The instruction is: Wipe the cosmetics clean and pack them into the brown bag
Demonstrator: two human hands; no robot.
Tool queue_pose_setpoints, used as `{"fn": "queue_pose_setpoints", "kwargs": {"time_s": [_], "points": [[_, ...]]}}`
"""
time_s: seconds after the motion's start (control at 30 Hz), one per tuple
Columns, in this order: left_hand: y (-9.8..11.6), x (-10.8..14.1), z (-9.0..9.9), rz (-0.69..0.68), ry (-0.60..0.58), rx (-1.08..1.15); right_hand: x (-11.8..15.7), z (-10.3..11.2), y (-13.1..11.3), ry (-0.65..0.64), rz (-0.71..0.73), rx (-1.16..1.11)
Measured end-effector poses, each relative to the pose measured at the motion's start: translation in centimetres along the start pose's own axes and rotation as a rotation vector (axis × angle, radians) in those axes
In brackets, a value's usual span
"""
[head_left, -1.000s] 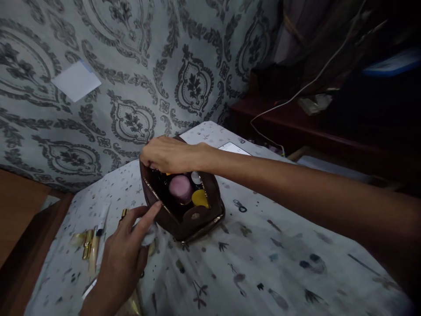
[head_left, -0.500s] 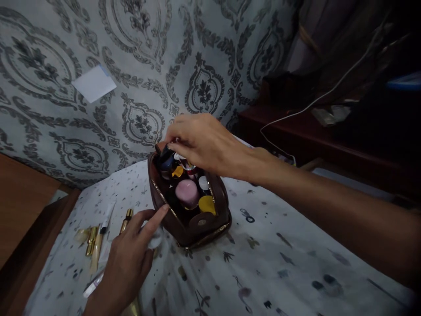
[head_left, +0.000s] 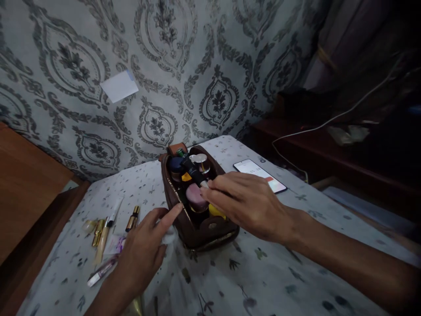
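A brown zip bag (head_left: 205,239) stands unzipped on the patterned sheet, packed with containers, among them a pink-lidded jar (head_left: 196,196), a yellow lid (head_left: 217,211) and a silver-topped bottle (head_left: 201,161). Above the jar, my right hand (head_left: 243,199) pinches the pale end of a dark slim tube (head_left: 192,170), which slants over the bag's opening. My left hand (head_left: 148,241) has its index finger stretched to the zipped left edge of the bag; its other fingers are loosely bent and hold nothing visible.
Left of the bag lie a gold-capped bottle (head_left: 132,218), a white tube (head_left: 115,211), gold tubes (head_left: 98,232) and a clear-and-purple item (head_left: 101,271). A lit phone (head_left: 253,169) rests behind my right hand. The patterned wall (head_left: 158,87) rises behind.
My right hand has moved from the bag's far end toward its near right side, and the dark tube now shows in its fingers. The phone has come into view. My left hand remains at the bag's edge.
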State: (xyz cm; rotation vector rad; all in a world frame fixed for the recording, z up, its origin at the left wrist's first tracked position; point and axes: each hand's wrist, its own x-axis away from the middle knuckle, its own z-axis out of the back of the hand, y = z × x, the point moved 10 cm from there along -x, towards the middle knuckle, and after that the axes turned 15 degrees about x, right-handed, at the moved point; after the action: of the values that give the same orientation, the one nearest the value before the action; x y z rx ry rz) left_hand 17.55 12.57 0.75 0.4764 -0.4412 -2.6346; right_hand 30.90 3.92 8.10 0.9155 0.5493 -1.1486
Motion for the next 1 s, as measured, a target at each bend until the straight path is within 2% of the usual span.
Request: {"fn": "queue_pose_setpoints", "kwargs": {"time_s": [0.17,0.4,0.5,0.7,1.0], "points": [[-0.1,0.0,-0.2,0.005,-0.033,-0.014,-0.5,-0.3,-1.7,-0.007,0.124,0.020],[-0.1,0.0,-0.2,0.011,-0.046,0.017,-0.6,-2.2,-3.2,-0.090,0.232,0.103],[-0.1,-0.1,-0.3,0.013,-0.046,0.031,-0.9,-3.4,-4.0,-0.193,0.290,0.118],[-0.2,-0.1,-0.5,0.017,-0.053,0.037,-1.2,-5.7,-4.8,-0.522,0.368,0.107],[-0.3,0.1,-0.6,0.038,-0.068,0.053,-1.1,-7.1,-4.7,-0.735,0.371,0.088]]}}
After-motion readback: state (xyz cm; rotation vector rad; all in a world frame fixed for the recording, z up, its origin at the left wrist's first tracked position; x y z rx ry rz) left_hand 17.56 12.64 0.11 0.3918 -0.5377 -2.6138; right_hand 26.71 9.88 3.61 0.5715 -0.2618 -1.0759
